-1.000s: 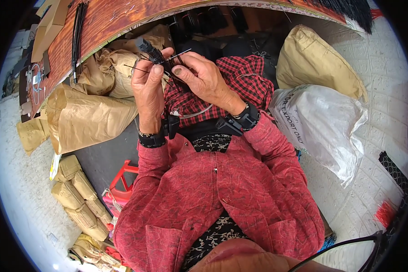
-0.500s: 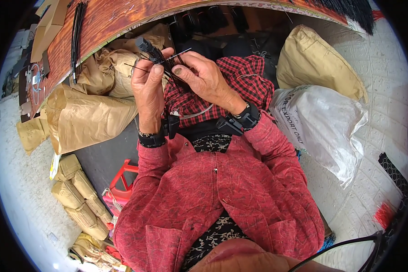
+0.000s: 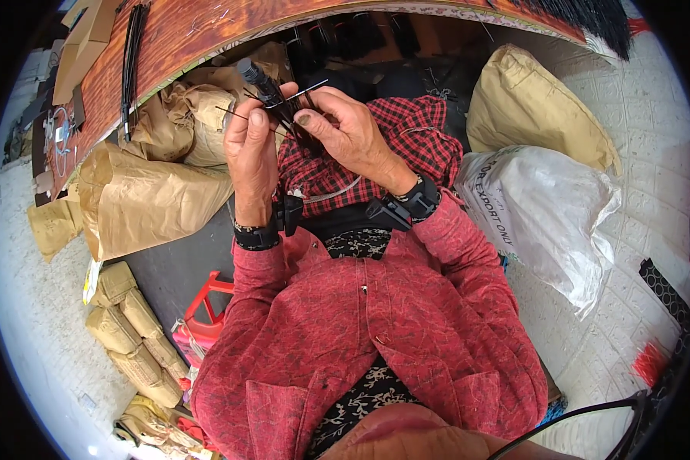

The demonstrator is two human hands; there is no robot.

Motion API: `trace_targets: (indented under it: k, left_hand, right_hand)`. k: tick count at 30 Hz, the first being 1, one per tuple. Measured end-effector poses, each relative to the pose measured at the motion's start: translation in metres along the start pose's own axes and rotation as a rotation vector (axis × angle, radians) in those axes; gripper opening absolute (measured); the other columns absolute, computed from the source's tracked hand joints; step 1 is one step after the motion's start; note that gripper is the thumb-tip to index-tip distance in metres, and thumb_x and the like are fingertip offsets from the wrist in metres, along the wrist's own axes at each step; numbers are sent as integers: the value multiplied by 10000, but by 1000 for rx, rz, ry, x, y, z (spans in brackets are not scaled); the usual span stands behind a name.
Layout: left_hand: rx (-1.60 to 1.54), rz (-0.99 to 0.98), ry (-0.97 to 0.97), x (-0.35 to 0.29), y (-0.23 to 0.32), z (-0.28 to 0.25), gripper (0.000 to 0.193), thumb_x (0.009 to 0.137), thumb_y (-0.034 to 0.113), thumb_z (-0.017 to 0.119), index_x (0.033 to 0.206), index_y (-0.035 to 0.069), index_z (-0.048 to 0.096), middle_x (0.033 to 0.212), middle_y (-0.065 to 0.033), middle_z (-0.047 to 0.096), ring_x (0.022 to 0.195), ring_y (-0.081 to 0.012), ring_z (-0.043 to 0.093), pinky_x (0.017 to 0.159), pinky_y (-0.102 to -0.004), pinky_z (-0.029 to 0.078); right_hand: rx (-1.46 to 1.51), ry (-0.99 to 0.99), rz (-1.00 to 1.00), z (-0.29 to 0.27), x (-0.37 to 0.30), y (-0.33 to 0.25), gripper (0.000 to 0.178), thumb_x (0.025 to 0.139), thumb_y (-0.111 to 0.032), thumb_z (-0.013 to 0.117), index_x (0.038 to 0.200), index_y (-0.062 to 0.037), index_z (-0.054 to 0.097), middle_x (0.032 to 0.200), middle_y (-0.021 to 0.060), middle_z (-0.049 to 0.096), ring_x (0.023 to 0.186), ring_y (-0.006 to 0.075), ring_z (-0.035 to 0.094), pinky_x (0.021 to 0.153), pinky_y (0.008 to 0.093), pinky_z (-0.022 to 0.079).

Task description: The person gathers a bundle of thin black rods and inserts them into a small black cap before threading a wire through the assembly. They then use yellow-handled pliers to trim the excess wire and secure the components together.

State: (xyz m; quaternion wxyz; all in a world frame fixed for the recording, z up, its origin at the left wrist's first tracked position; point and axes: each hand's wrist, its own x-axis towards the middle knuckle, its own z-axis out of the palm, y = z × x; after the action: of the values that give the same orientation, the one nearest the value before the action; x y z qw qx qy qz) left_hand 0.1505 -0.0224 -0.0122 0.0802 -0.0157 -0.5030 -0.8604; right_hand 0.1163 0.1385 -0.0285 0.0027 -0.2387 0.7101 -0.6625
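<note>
A black ribbed plastic fitting (image 3: 259,81) with a stepped end points up and away between my hands, above my lap. Dark thin strands run from it toward me, partly hidden by my fingers. My left hand (image 3: 251,146) is closed around its left side, thumb up, and a thin black strand sticks out leftward from these fingers. Bent over the strands on the other side, my right hand (image 3: 353,138) has its thumb pressed near them. A thin, light-glinting strip (image 3: 307,90) crosses just below the fitting, by my right fingers. Below lies a red-and-black checked cloth (image 3: 418,130).
A wooden table (image 3: 230,19) curves along the far side, with a bundle of black rods (image 3: 133,73) on its left. Brown paper sacks (image 3: 149,195) stand at left; a tan sack (image 3: 540,103) and white plastic sack (image 3: 540,207) at right. Wrapped brown packs (image 3: 134,330) lie lower left.
The fitting has shifted slightly right and toward me. The thin strip has turned a little, its right end rising more steeply. My left thumb has moved slightly left; my right hand is nearly still.
</note>
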Motion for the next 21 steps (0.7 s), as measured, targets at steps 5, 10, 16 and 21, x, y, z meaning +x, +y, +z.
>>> trace_targets:
  k: [5,10,16,21]
  left_hand:
    - [52,17,-14,-1,-2,-3,288,976,169,592,1193,-20,592,1172,-213,653,1082,-246,630,993,-374,460]
    - [44,20,-10,0,-1,-6,274,972,161,598,1176,-23,597,1160,-202,659,1063,-237,635,983,-368,468]
    - [41,20,37,3,-2,-17,274,965,165,614,1157,-29,596,1107,-164,670,1020,-224,638,971,-356,469]
    - [119,17,13,4,13,-2,280,971,185,610,1151,-28,594,1079,-139,670,996,-208,637,953,-335,473]
  right_hand:
    - [3,8,-10,-1,-1,-3,304,948,-246,635,1023,48,609,903,83,594,736,153,572,649,279,471]
    - [-12,43,12,-2,-1,-13,260,922,-193,667,1009,46,617,932,88,615,751,145,604,646,267,482]
    - [-156,79,-136,-1,6,-20,177,881,-115,698,941,38,634,900,100,639,711,184,633,616,275,490]
    - [-167,78,-154,-2,9,-21,158,864,-104,709,897,32,634,838,109,635,671,212,633,593,293,488]
